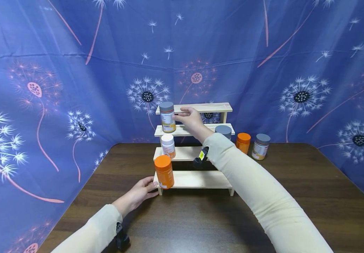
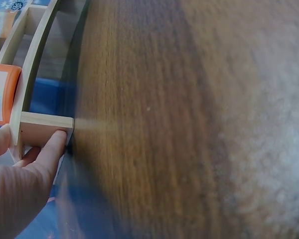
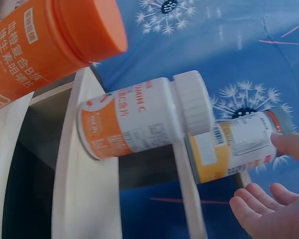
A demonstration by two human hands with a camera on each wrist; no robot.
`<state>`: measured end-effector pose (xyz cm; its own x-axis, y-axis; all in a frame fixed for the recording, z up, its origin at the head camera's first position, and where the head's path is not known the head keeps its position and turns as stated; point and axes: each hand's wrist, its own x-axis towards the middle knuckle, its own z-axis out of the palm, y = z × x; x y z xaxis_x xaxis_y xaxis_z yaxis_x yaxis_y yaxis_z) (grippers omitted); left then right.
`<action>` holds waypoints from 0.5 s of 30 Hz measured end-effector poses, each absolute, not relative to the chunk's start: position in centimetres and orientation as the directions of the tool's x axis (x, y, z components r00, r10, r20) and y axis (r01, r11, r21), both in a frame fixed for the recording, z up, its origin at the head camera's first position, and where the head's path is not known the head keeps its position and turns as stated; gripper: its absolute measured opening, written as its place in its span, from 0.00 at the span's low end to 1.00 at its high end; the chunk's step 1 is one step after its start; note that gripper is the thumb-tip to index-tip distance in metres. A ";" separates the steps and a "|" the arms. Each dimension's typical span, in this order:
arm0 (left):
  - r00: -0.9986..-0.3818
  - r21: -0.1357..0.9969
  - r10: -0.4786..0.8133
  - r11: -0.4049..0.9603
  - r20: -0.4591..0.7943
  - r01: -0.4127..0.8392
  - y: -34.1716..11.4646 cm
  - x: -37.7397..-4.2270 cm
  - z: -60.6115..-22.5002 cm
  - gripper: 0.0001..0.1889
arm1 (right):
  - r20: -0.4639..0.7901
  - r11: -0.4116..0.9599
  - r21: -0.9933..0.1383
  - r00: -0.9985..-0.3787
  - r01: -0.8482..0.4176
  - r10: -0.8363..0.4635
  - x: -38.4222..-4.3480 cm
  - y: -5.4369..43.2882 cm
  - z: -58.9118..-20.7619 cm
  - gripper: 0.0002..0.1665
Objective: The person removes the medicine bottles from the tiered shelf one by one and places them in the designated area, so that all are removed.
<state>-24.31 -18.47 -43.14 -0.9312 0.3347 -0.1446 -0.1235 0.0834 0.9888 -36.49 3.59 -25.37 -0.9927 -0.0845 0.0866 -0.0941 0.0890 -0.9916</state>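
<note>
A tiered wooden display rack (image 1: 200, 180) stands on the table, bottles lined up at its left end. My left hand (image 1: 139, 194) grips the rack's lowest left corner; in the left wrist view its thumb lies by the plank and a finger on the leg (image 2: 45, 130). Up on the third step is a grey-capped bottle (image 1: 168, 121) with a white and yellow label. Beside it is my right hand (image 1: 190, 121), thumb at the bottle's upper side, other fingers spread apart from it. Lower steps carry a white vitamin C bottle (image 3: 134, 117) and an orange bottle (image 1: 164, 173).
Right of the rack stand an orange bottle (image 1: 243, 142) and a grey-capped bottle (image 1: 261, 147). Another grey-capped bottle (image 1: 223, 131) shows partly behind my right forearm. A blue dandelion-print cloth (image 1: 232, 70) hangs behind and beside the dark wooden table (image 1: 295, 175).
</note>
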 end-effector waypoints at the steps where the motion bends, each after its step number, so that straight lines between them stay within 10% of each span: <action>1: -0.932 0.989 0.334 0.082 -0.144 -0.123 -18.5 -24.3 -43.1 0.25 | 0.076 0.082 -0.993 -0.993 -0.083 -0.089 -36.6 3.5 -25.5 0.36; 15: -0.930 0.988 0.336 0.095 -0.148 -0.123 -18.3 -24.2 -42.9 0.25 | 0.063 0.117 -0.990 -0.989 -0.078 -0.130 -37.1 1.9 -26.7 0.36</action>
